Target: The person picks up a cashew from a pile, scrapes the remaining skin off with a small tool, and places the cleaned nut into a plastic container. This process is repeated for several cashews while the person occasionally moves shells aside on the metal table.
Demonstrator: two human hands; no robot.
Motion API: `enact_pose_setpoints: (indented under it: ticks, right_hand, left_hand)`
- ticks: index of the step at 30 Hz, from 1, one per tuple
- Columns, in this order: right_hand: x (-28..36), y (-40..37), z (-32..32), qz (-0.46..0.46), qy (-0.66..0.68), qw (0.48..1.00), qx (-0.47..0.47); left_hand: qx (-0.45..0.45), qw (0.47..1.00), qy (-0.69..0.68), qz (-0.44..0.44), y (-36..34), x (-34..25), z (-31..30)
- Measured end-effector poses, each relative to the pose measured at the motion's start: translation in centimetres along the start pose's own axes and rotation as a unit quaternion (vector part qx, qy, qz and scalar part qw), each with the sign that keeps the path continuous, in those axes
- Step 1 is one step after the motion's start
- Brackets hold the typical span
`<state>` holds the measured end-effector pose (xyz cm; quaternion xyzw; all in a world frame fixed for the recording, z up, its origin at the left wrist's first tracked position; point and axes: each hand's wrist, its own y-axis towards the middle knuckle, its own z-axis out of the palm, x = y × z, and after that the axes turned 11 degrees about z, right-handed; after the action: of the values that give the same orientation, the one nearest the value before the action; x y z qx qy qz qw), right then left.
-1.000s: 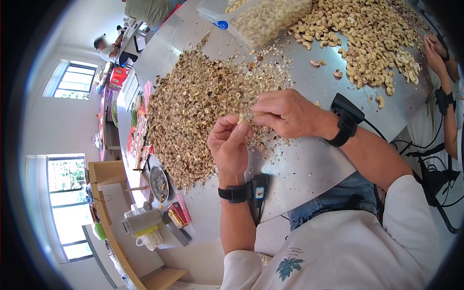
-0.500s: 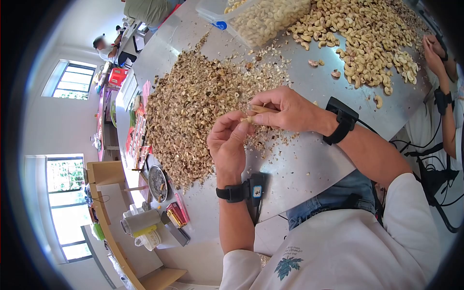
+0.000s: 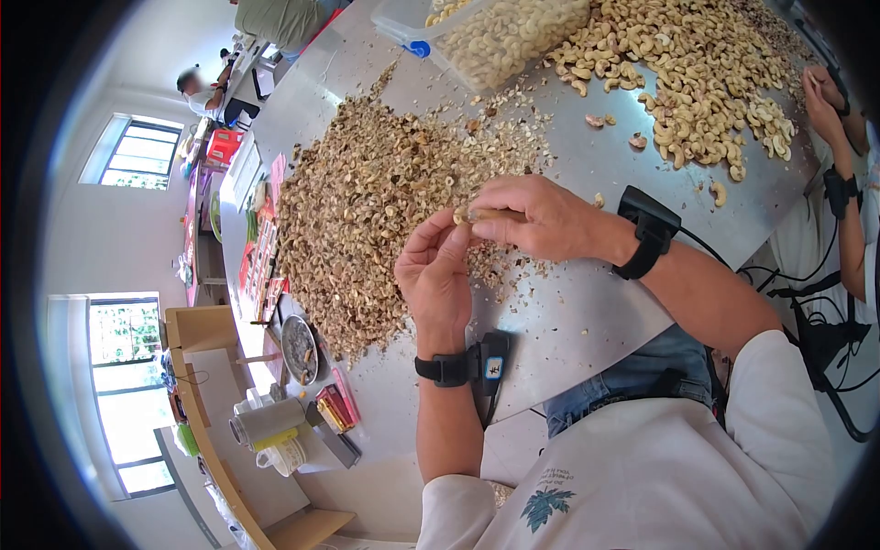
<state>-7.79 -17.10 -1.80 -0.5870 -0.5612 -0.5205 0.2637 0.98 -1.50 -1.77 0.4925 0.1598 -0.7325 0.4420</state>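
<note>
My left hand (image 3: 434,273) pinches a pale cashew nut (image 3: 460,216) between thumb and fingertips. Closed around a small tan-handled knife (image 3: 500,216), my right hand (image 3: 550,218) brings its short metal tip against the nut. Much of the handle is covered by my fingers, and the blade is too small to make out fully. Both hands hover over the near right edge of a large heap of brown shell and skin scraps (image 3: 357,211). Beyond my right hand lies a pile of cashew nuts (image 3: 697,82).
A clear plastic tub (image 3: 504,41) with cashews stands at the back of the metal table (image 3: 596,302). Several loose nuts lie near the pile. To the left are a round metal dish (image 3: 300,348) and small boxes (image 3: 335,408). Another person's hand (image 3: 825,92) works at far right.
The knife in my right hand has tilted closer to level, its tip now meeting the nut. My left hand has turned slightly and shifted a little. The heaps look the same.
</note>
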Motion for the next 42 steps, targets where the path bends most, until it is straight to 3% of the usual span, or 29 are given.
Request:
enact_pose_setpoints:
  ticks: [7, 19, 25, 30, 40, 42]
  right_hand:
    - [-0.4, -0.1, -0.2, -0.042, -0.128, 0.991, -0.010]
    - [-0.4, -0.1, -0.6, -0.025, -0.142, 0.989, 0.024]
    - [-0.1, -0.1, -0.4, -0.042, -0.234, 0.968, -0.084]
    - [-1.0, 0.3, -0.7, -0.026, -0.121, 0.992, -0.015]
    - [-1.1, 0.3, -1.0, -0.020, -0.091, 0.994, 0.050]
    - [-0.6, 0.3, -1.3, 0.024, -0.075, 0.995, 0.064]
  left_hand:
    - [0.007, 1.000, 0.024, 0.000, 0.0, -0.1, -0.2]
    - [-0.009, 0.997, 0.077, -0.010, 0.0, -0.5, 0.2]
    - [-0.024, 0.997, 0.067, -0.031, 0.0, -0.6, 0.3]
    - [-0.009, 0.994, 0.108, 0.000, 0.0, -0.5, 0.4]
    - [0.011, 0.993, 0.117, 0.010, 0.0, -0.8, 0.8]
    - [0.016, 0.992, 0.122, 0.007, 0.0, -0.8, 0.6]
